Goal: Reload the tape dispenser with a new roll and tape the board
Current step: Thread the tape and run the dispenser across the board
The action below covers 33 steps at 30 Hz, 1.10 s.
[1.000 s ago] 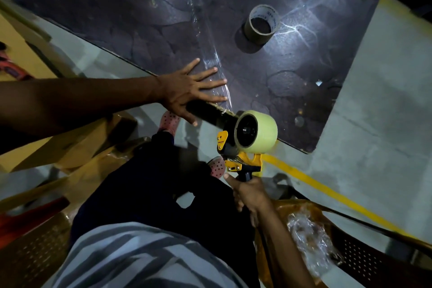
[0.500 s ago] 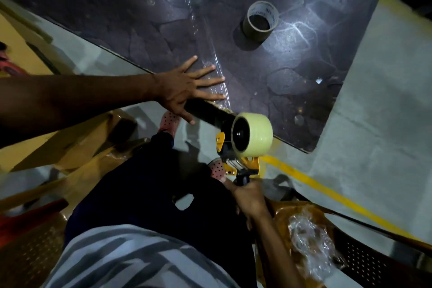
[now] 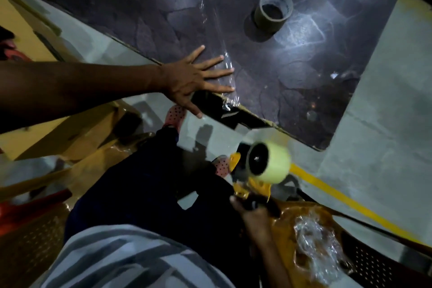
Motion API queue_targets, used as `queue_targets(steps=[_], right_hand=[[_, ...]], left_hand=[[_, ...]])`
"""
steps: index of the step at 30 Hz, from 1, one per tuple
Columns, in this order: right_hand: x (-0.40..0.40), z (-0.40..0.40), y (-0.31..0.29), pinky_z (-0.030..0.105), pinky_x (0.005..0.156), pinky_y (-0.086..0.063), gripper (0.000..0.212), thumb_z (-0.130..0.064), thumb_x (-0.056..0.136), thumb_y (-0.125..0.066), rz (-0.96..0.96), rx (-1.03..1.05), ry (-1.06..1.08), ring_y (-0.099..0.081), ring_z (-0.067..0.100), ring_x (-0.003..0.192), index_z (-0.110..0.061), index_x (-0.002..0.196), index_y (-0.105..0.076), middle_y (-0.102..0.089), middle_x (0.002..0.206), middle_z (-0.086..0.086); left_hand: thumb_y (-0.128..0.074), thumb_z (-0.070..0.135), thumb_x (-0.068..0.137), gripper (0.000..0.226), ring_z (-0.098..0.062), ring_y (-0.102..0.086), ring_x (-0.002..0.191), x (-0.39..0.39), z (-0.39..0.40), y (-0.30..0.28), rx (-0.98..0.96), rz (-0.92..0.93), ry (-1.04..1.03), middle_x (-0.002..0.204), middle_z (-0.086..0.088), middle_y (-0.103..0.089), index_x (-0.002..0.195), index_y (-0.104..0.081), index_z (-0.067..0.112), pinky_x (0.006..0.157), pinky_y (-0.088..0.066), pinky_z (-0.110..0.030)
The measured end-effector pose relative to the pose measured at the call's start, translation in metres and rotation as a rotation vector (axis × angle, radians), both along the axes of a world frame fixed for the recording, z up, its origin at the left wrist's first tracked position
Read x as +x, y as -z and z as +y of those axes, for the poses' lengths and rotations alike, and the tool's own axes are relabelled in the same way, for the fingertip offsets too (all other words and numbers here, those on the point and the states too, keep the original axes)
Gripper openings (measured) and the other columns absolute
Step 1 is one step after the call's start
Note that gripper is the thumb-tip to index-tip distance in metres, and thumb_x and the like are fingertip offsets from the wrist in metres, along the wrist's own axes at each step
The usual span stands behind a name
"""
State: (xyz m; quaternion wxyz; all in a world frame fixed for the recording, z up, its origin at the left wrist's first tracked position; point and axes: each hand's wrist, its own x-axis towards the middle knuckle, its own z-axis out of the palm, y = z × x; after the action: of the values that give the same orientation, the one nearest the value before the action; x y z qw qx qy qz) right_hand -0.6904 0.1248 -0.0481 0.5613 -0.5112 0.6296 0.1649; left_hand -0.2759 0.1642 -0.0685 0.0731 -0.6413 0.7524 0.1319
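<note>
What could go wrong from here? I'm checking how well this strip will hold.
1. The tape strip looks wrinkled near the board edge, so it may lift or trap air.
2. The left hand presses only the near end; the far length could peel.
3. The tape dispenser in the right hand is off the board; loose tape between them may stick to itself.

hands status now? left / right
Left hand: open, fingers spread, flat on the board.
Right hand: closed on the tape dispenser handle.
</note>
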Motion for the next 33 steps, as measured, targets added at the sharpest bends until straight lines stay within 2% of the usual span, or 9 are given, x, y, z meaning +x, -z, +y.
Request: queue_targets(steps=[2, 4, 7, 10, 15, 19, 22, 25, 33], right_hand=[[0.002, -0.007, -0.002, 0.037, 0.074, -0.056, 0.055, -0.045, 0.068, -0.093, -0.043, -0.014, 0.044, -0.072, 0.021, 0.076, -0.008, 0.105, -0.073, -0.075, 0.090, 0.004], [0.007, -0.012, -0.006, 0.032, 0.054, -0.046, 0.062, -0.065, 0.054, -0.090, -0.087, -0.007, 0.038, -0.056, 0.016, 0.042, -0.016, 0.086, -0.069, -0.064, 0.061, 0.002], [0.014, -0.009, -0.015, 0.029, 0.043, -0.037, 0.051, -0.053, 0.071, -0.088, -0.170, 0.042, 0.092, -0.042, 0.019, 0.029, -0.014, 0.074, -0.055, -0.048, 0.045, 0.006], [0.021, -0.008, -0.040, 0.021, 0.037, -0.032, 0.039, -0.034, 0.083, -0.085, -0.295, 0.151, 0.156, -0.036, 0.015, 0.028, -0.014, 0.075, -0.052, -0.041, 0.044, 0.004], [0.051, -0.039, -0.099, 0.020, 0.036, -0.028, 0.066, -0.053, 0.051, -0.099, -0.616, 0.416, 0.333, -0.032, 0.011, 0.031, -0.012, 0.077, -0.055, -0.036, 0.048, 0.004], [0.116, -0.105, -0.090, 0.018, 0.033, -0.036, 0.074, -0.073, 0.063, -0.077, -0.858, 0.339, 0.378, -0.035, 0.008, 0.028, -0.009, 0.091, -0.052, -0.054, 0.057, 0.006], [0.167, -0.147, -0.062, 0.017, 0.031, -0.033, 0.060, -0.074, 0.079, -0.050, -0.867, 0.326, 0.474, -0.038, 0.008, 0.028, -0.015, 0.085, -0.052, -0.056, 0.058, 0.003], [0.195, -0.170, -0.037, 0.017, 0.032, -0.032, 0.064, -0.076, 0.094, -0.028, -0.876, 0.394, 0.572, -0.041, 0.009, 0.030, -0.017, 0.080, -0.050, -0.055, 0.057, 0.000], [0.216, -0.188, -0.010, 0.022, 0.051, -0.052, 0.073, -0.081, 0.091, -0.028, -0.929, 0.594, 0.657, -0.056, 0.012, 0.055, -0.018, 0.078, -0.062, -0.055, 0.066, -0.003]], left_hand=[[-0.041, 0.097, 0.080, 0.108, -0.041, 0.009, 0.164, -0.003, -0.004, -0.003, 0.013, 0.012, -0.007, 0.180, -0.004, 0.006, 0.165, 0.005, 0.049, 0.120, 0.003, -0.079], [-0.042, 0.096, 0.080, 0.108, -0.040, 0.012, 0.163, -0.002, -0.007, -0.005, 0.016, 0.022, -0.011, 0.179, -0.004, 0.008, 0.164, 0.007, 0.050, 0.121, 0.003, -0.080], [-0.043, 0.096, 0.080, 0.108, -0.039, 0.015, 0.162, 0.000, -0.004, -0.007, 0.028, 0.028, -0.013, 0.179, -0.003, 0.010, 0.164, 0.009, 0.051, 0.121, 0.003, -0.080], [-0.041, 0.095, 0.081, 0.106, -0.039, 0.013, 0.163, -0.001, -0.005, -0.007, 0.025, 0.021, -0.023, 0.179, -0.003, 0.010, 0.164, 0.007, 0.051, 0.121, 0.003, -0.078], [-0.038, 0.094, 0.082, 0.105, -0.039, 0.004, 0.165, 0.002, -0.004, -0.002, -0.045, 0.026, -0.017, 0.180, -0.003, 0.001, 0.167, -0.003, 0.044, 0.123, -0.003, -0.076], [-0.035, 0.091, 0.086, 0.100, -0.040, -0.001, 0.165, -0.001, -0.004, -0.001, -0.063, 0.059, -0.049, 0.179, -0.003, -0.003, 0.167, -0.004, 0.043, 0.123, -0.003, -0.076], [-0.034, 0.089, 0.088, 0.096, -0.039, -0.001, 0.165, -0.006, -0.004, -0.001, -0.080, 0.079, -0.095, 0.179, -0.001, -0.006, 0.167, -0.006, 0.043, 0.122, -0.005, -0.079], [-0.038, 0.088, 0.089, 0.095, -0.039, -0.003, 0.165, -0.010, -0.004, 0.003, -0.104, 0.085, -0.128, 0.179, 0.000, -0.010, 0.167, -0.009, 0.044, 0.121, -0.006, -0.079], [-0.040, 0.086, 0.090, 0.092, -0.040, 0.001, 0.165, -0.011, -0.004, 0.006, -0.111, 0.112, -0.157, 0.179, 0.002, -0.006, 0.167, -0.007, 0.046, 0.121, -0.006, -0.081]])
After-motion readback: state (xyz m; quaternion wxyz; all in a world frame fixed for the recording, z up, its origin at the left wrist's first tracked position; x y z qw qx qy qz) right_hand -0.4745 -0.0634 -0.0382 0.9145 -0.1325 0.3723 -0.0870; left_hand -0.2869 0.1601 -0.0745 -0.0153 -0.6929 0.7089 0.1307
